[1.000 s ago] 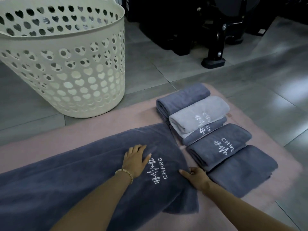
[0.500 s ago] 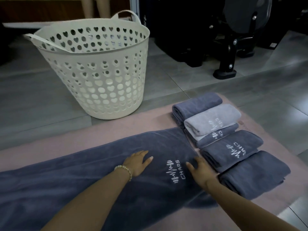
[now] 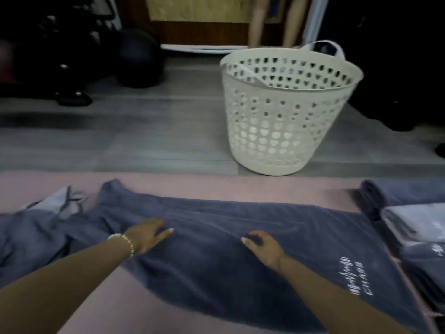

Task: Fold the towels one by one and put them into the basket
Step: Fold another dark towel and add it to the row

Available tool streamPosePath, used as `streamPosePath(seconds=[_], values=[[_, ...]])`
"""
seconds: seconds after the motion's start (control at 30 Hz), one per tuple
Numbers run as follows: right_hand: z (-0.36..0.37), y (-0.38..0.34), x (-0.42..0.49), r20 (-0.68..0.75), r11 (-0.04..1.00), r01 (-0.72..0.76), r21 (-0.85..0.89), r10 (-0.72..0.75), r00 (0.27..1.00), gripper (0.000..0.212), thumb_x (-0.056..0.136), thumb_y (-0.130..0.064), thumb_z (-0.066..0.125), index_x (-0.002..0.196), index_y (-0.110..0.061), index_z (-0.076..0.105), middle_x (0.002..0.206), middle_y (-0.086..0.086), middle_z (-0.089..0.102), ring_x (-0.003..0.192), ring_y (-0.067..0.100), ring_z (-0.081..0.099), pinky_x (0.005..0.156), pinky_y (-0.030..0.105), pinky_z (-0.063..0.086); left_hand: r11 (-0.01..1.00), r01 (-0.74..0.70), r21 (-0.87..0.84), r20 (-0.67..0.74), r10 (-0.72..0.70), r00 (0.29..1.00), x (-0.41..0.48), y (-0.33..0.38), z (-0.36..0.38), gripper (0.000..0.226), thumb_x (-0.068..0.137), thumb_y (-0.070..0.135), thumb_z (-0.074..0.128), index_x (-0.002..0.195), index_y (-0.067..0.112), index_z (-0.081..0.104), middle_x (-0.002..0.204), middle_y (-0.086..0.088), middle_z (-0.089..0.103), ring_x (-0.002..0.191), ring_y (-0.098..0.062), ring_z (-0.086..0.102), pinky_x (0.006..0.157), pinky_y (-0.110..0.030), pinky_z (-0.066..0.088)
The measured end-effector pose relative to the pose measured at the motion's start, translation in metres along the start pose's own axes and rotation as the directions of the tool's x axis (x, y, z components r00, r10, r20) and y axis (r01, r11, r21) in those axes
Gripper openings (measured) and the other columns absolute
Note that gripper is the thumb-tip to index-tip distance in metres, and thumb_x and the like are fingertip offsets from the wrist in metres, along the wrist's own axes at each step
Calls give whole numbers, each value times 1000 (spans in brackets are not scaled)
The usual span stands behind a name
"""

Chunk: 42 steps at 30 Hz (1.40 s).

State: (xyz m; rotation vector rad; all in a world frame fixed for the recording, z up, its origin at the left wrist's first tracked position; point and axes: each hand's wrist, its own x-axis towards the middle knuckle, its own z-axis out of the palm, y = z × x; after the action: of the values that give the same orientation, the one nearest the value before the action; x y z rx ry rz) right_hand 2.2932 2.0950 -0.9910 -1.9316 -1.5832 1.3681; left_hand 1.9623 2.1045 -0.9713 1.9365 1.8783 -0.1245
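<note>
The fingers [image 3: 163, 233] of the left hand [image 3: 147, 235] lie straight and flat on the dark grey towel [image 3: 216, 237]. Those of the right hand [image 3: 265, 249] bend onto the same cloth, and blur hides whether they pinch it. The towel lies spread on the pink mat [image 3: 240, 189], with folded towels [image 3: 414, 225] at its right end and crumpled towels [image 3: 36, 232] at its left. The white basket [image 3: 277, 131] stands upright on the floor beyond the mat.

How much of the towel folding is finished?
Some is done: folded towels lie stacked at the right. Right now the left hand and right hand rest on a long dark towel spread on the pink mat. Left to do: fold it, then the crumpled towels at the left. No towel shows in the basket.
</note>
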Motion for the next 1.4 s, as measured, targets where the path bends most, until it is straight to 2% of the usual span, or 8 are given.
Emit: streamPosePath(seconds=[0.23,0.37,0.53,0.63,0.77,1.07,1.23,1.4], values=[[118,-72,6,234,990,125,-68,-106,966,49,84,-49,63,124,-22,54,132,-6,49,119,10,48,91,16,36,925,371,-82,-226,-380,897,-62,-116,5,68,94,49,44,148,15,22,156,-5,17,141,-28,22,114,-36,18],[168,-99,7,328,979,189,-79,-154,932,47,83,-49,64,123,-25,55,130,-10,46,116,7,47,98,19,37,835,391,-386,-311,-517,797,-69,-145,-3,73,93,43,50,149,10,17,156,-11,15,140,-35,20,113,-43,21],[202,-99,-2,315,957,232,-175,-169,934,65,65,-77,57,111,-30,59,116,-11,47,113,8,47,98,20,39,618,382,-687,-162,-643,748,-47,-171,-14,61,93,42,50,140,7,36,136,-18,50,129,-40,39,108,-46,33],[213,-91,-1,289,902,326,-283,-243,926,90,40,-98,30,104,-39,54,113,-13,42,115,7,38,99,21,36,695,430,-576,-140,-603,786,-40,-177,-20,36,95,44,46,100,10,58,113,-21,62,114,-38,50,103,-44,35],[228,-96,0,248,830,334,-447,-243,938,44,72,-67,61,100,-38,44,114,-10,34,116,9,30,95,29,33,732,304,-609,-251,-542,802,-39,-177,-16,44,93,33,55,59,12,37,67,-17,53,72,-28,52,77,-34,40],[237,-99,-2,231,828,369,-423,-295,927,23,83,-46,65,71,-38,47,97,-10,43,102,10,46,91,24,38,73,133,-988,58,-627,777,-66,-183,-19,21,98,26,47,81,13,49,99,-9,57,79,-20,58,76,-34,48],[221,-104,-8,517,925,351,-148,-230,825,24,78,-29,76,64,-30,57,61,-16,56,58,-4,48,62,8,39,16,189,-982,146,-575,805,-66,-172,-20,29,94,35,53,105,8,53,105,-5,55,102,-26,56,88,-35,48],[218,-97,-13,609,936,308,-172,-145,780,21,80,-31,74,66,-29,59,47,-22,55,48,-8,47,56,9,38,52,201,-978,116,-666,737,-54,-165,-17,7,92,12,58,89,8,53,75,-3,51,82,-19,53,47,-20,51]])
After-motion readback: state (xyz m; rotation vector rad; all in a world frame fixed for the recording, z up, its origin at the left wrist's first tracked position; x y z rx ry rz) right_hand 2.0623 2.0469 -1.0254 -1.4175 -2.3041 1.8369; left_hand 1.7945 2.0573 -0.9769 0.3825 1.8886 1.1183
